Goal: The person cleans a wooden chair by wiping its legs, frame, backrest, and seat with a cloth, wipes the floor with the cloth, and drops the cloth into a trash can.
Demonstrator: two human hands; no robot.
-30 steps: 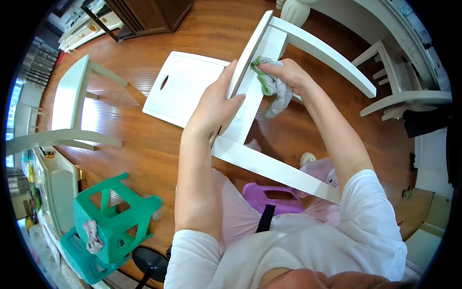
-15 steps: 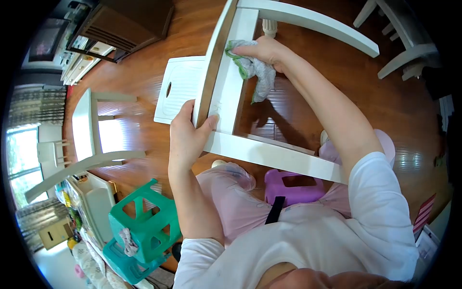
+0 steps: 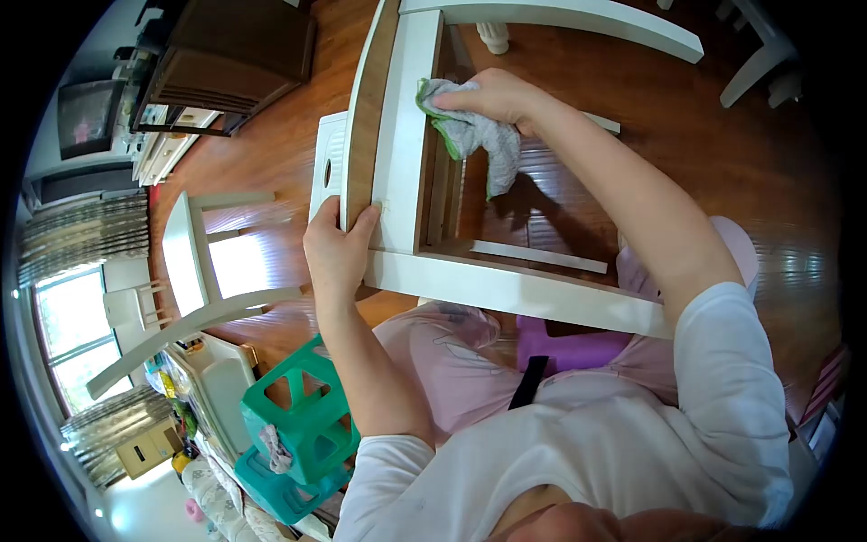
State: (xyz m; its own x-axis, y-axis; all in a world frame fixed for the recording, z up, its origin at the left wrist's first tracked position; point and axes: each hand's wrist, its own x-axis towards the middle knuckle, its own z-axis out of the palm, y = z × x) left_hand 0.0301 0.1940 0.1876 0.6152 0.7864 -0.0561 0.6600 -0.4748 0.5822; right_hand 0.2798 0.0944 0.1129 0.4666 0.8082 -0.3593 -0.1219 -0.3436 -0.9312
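Note:
A white wooden chair [image 3: 524, 291] lies tipped in front of me, with its legs pointing to the right. My left hand [image 3: 336, 248] grips the edge of its seat board, the thumb on the inner side and the fingers round the outer side. In my right hand [image 3: 492, 98] is a grey cloth [image 3: 479, 140] with green edging, bunched under the fingers beside the white rail and hanging down at its lower end. The cloth's upper part touches or nearly touches the rail's edge.
Stacked green stools [image 3: 302, 406] with a small rag [image 3: 275, 449] stand at the lower left. Another white chair [image 3: 185, 253] lies on the left. A purple stool [image 3: 569, 345] is beneath me. A dark cabinet [image 3: 230, 68] stands at the upper left, a pale chair [image 3: 759, 63] at the upper right.
The chair has shifted left in view and turned more upright, showing more of its underside. My left hand has moved down to the seat's lower edge. The right hand still holds the cloth.

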